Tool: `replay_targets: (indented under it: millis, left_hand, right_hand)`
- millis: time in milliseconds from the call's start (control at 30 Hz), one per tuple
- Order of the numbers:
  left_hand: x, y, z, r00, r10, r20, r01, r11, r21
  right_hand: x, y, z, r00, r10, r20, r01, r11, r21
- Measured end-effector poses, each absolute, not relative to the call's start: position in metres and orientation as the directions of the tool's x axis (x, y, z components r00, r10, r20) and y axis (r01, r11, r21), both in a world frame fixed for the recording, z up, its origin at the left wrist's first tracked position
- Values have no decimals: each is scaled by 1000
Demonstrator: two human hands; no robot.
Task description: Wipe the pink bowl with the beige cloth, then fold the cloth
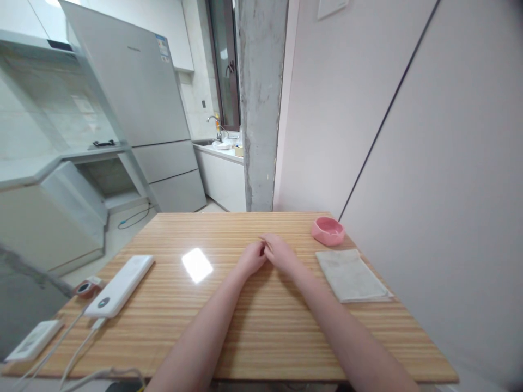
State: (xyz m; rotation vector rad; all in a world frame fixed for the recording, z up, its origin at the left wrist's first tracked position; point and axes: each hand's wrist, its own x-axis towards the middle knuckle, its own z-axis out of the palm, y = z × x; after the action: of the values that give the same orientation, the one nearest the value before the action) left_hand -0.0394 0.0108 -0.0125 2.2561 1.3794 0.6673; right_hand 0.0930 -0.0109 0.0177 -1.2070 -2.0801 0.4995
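Both my hands meet at the middle of the wooden table (229,337). My left hand (252,257) has its fingers curled, touching my right hand (280,253). The right hand's fingers are pinched together around something thin and pale that I cannot make out. A pink bowl (328,230) stands to the right of the hands, near the wall. A folded beige cloth (350,275) lies just in front of the bowl.
A white power bank (121,285) with cables lies at the table's left side, next to a small round device (85,287) and a white flat device (33,340). A wall runs along the table's right edge. A fridge (143,103) and kitchen counter stand beyond.
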Motion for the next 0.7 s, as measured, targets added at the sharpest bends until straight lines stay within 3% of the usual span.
replay_targets:
  millis: [233,600,700]
  left_hand:
    - [-38,5,-10,444,882,162,740,-462,488]
    - [-37,3,-7,431,892,135,765,-441,470]
    - [-39,2,-6,452,878,159,729,-467,501]
  right_hand:
    - [90,-4,-25,-263,889,374,485,457,-746]
    - [92,2,-23,-290,886,361,476,461,-749]
    - [130,13,-9,-103,890,445,551,423,-719]
